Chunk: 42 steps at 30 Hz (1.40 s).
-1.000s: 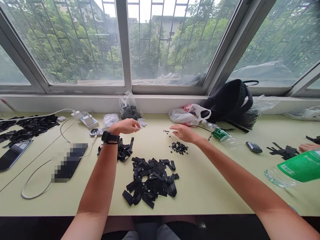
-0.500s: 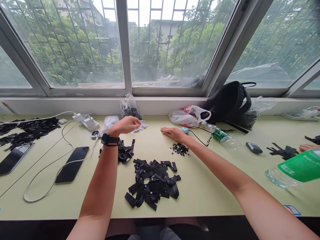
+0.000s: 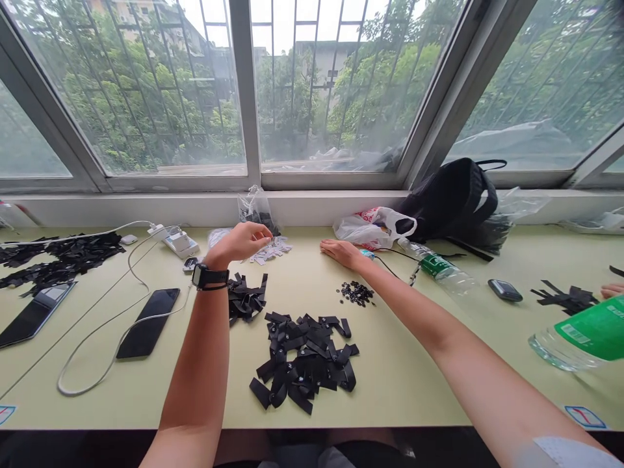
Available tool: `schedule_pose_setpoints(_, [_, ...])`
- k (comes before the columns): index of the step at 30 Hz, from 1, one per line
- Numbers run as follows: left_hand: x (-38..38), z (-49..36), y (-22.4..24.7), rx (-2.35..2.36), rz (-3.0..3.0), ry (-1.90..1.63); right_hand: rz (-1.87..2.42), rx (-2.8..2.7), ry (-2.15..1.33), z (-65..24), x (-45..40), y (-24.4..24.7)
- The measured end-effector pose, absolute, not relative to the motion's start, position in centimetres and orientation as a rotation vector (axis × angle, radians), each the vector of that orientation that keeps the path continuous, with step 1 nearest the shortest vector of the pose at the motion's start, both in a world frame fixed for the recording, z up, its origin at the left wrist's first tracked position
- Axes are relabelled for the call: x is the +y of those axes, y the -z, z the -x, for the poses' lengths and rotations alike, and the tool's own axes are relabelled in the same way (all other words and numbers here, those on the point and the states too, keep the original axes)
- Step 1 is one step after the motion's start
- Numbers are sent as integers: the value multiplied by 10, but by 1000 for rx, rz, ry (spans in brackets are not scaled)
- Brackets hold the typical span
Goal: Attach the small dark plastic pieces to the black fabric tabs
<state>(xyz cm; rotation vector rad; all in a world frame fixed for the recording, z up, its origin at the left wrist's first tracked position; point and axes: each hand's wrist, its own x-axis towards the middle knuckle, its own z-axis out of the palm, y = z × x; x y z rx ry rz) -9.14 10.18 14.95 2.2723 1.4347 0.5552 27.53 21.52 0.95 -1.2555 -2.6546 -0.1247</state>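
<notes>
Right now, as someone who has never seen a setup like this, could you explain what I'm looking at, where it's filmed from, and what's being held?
There is no machine here: the arms are a person's own. The view comes from one camera worn on the head, looking forward and down.

On the table, nearest the person, lies a pile of black strips, with a smaller heap behind it to the left. To the right are small black pieces; farther back lie small white pieces.

The left hand is by the white pieces, fingers curled; I can't tell whether it holds anything. The right hand lies flat, palm down, and anything under it is hidden.
</notes>
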Motion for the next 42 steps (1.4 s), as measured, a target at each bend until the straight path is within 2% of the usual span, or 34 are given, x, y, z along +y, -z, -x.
schedule_pose_setpoints(6, [41,105,-206,1557,-2304,-771,1187,-2498,210,-279,184,-17])
schedule_pose_setpoints(8, [29,110,-211,1602,-2298,-813,1164,-2462,205,-287,166,-20])
schedule_pose_setpoints(11, [26,123,-184,1530,-2391,-657,1171,-2378,150,-306,128,-24])
schedule_pose_setpoints(16, [17,160,-84,1577,-2461,-291,1202,-2316,66,-345,55,-11])
schedule_pose_setpoints(20, [3,171,-30,1664,-2525,-265,1243,-2348,41,-361,20,6])
schedule_pose_setpoints(30, [42,142,-10,1541,-2588,-319,1233,-2491,-67,-349,33,5])
schedule_pose_setpoints(42, [114,127,12,1636,-2569,-479,1081,-2516,-216,-312,71,8])
